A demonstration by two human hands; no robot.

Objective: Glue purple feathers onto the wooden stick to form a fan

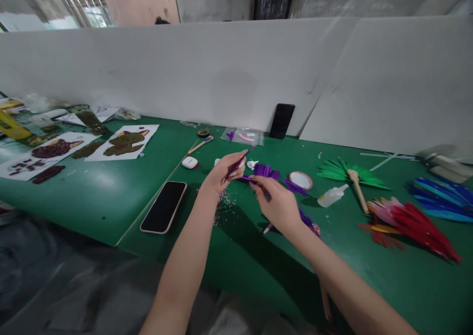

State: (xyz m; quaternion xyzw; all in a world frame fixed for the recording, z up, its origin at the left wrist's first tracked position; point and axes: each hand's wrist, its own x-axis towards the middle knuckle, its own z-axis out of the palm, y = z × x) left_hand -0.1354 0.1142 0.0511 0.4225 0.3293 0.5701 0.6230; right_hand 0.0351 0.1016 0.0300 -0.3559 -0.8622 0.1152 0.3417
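Observation:
My left hand [224, 173] is closed on a thin purple strip [238, 165], whose tip sticks up past the fingers. My right hand [276, 199] pinches a narrow purple piece [245, 178] that reaches across to the left fingers. Whether these are one piece or two, I cannot tell. Just behind the right fingers lies a bunch of purple feather-like pieces [266, 171]. Another purple feather-like piece [294, 187] rests to its right. Under the right wrist, more purple material and a pinkish round part [316, 229] show, partly hidden.
Small bright scraps [223, 209] litter the green table [121, 192]. A phone [164, 207] lies left; another phone [282, 120] leans on the white partition [166, 74]. A glue bottle [332, 196], tape roll [300, 180], green fan [354, 175] and red feathered piece [417, 226] lie right.

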